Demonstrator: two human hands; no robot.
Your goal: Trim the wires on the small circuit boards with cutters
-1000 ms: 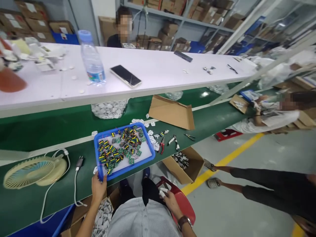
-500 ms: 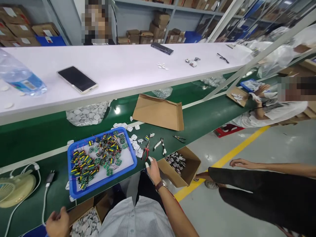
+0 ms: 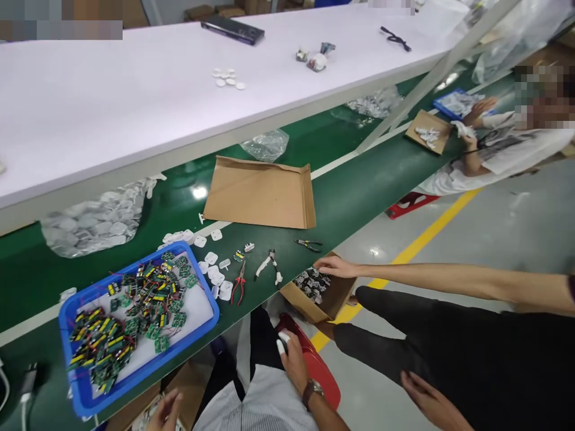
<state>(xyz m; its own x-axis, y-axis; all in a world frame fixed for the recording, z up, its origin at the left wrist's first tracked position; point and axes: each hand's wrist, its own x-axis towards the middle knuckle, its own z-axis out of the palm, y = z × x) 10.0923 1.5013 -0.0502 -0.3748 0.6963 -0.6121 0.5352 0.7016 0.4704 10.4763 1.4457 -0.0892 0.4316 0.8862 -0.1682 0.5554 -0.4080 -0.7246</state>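
Note:
My right hand, with white covers on two fingertips and a watch on the wrist, hangs below the bench edge over my lap, beside a red stool. Its fingers are loosely bent and apart, with no held thing that I can make out. At the bottom edge my left hand is partly cut off, fingers apart, over a box of white parts. In front of me a blue tray holds many wired green circuit boards. Red-handled pliers, white-handled cutters and white plastic pieces lie right of it.
A co-worker's hand reaches into a cardboard box of dark parts at the bench edge. Small pliers and a cardboard tray lie on the bench. A white shelf crosses above. Another person sits farther right.
The view has swung right and down. My right hand has drawn back from the bench edge to my lap. The standing co-worker's hand has moved into the cardboard box.

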